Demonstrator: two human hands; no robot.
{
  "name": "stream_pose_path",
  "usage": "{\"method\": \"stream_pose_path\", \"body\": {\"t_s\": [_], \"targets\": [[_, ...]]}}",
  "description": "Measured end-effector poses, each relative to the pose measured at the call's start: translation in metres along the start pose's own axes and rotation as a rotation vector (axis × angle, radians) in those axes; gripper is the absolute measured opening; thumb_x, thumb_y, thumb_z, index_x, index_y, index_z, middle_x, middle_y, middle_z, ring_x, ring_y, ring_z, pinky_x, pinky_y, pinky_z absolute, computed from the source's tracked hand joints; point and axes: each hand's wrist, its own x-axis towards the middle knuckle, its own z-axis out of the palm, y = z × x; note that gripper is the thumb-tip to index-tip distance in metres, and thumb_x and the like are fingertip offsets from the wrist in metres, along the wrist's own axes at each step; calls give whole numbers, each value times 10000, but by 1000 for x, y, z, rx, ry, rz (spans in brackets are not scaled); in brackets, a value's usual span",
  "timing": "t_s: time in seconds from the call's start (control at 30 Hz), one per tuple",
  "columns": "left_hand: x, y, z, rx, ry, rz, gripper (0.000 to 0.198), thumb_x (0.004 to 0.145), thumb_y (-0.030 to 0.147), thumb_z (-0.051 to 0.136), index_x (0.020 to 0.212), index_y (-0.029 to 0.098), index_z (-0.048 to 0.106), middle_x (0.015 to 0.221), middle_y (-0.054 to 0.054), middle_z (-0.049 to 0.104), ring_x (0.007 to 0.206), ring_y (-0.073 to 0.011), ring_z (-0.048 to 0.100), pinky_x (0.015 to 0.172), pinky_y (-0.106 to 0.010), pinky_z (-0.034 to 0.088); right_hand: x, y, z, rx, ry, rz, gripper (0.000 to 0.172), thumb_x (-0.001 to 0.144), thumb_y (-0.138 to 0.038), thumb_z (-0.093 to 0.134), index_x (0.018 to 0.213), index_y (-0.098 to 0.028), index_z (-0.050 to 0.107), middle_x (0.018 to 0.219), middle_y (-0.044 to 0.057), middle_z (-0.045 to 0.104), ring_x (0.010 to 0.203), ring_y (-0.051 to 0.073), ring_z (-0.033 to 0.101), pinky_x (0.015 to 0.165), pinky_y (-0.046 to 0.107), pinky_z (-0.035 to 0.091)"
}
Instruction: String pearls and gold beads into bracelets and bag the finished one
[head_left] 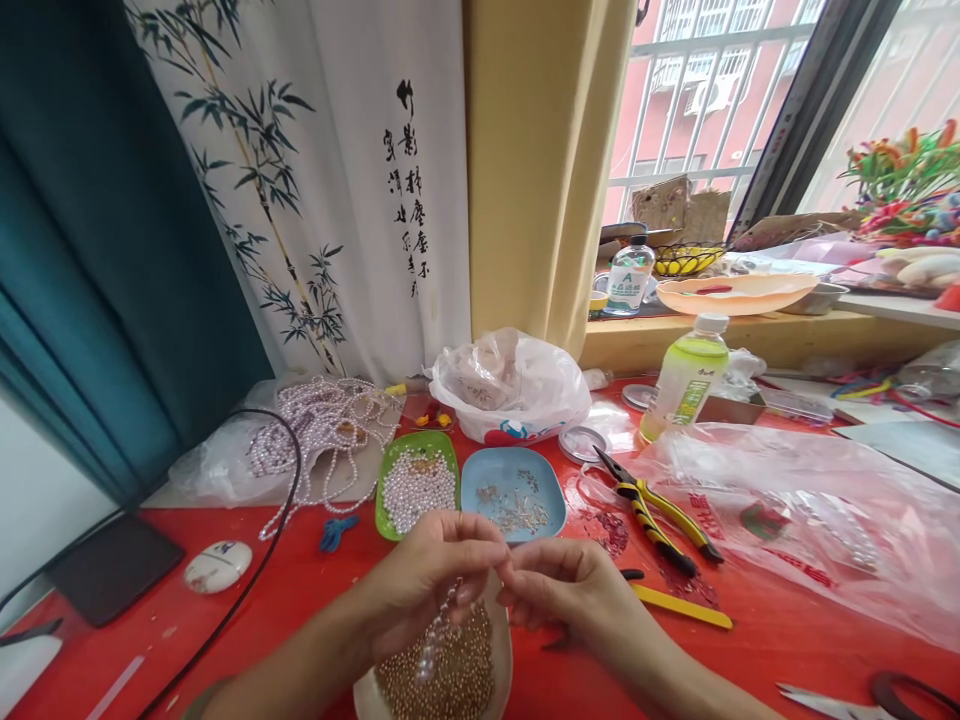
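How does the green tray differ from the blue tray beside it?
The green tray holds round white pearl beads; the blue tray holds thin metal pins. The green tray is nearly covered by its beads, while much of the blue tray's floor shows bare. The green tray looks narrower than the blue tray. Both are shallow trays with rounded corners, lying side by side on the red table.

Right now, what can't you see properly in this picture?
Head view:
- What the right hand pinches: too small to tell.
- Bowl of gold beads: cut off by bottom edge, partly behind left hand and its bead strand.
- Scissors: cut off by bottom edge.
- Inside white bag: hidden by crumpled plastic.
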Motion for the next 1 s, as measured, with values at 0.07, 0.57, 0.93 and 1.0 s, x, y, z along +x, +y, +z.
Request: {"method": "stream_pose_path", "body": {"t_s": [0.07,0.57,0.93,1.0], "targets": [[0,-1,-2,11,-7,-15,156,617,257,662,617,119,589,536,14,549,346,-10,299,298,-132,203,0,0,0,-21,-12,-1,230,602,-373,713,650,-152,674,564,-17,623,468,32,530,402,96,379],[7,-3,-10,137,-12,-39,117,630,228,630,621,114,605,543,2,596,343,-15,299,310,-151,200,0,3,-6,-89,-36,-1,174,663,-330,664,654,-157,653,570,-25,623,484,31,538,440,104,401],[-1,0,-9,737,69,166,116,675,211,618,763,174,684,747,-25,686,709,-138,596,635,-232,429,3,0,-5,-105,-33,62,72,661,-162,608,597,-136,629,541,-27,618,452,25,544,436,108,399],[-5,1,-6,873,53,269,141,728,218,575,798,209,697,769,-21,689,716,-142,599,656,-243,429,4,2,-5,-76,-33,68,69,646,-186,624,601,-134,623,539,-24,622,446,29,548,437,116,404]]}}
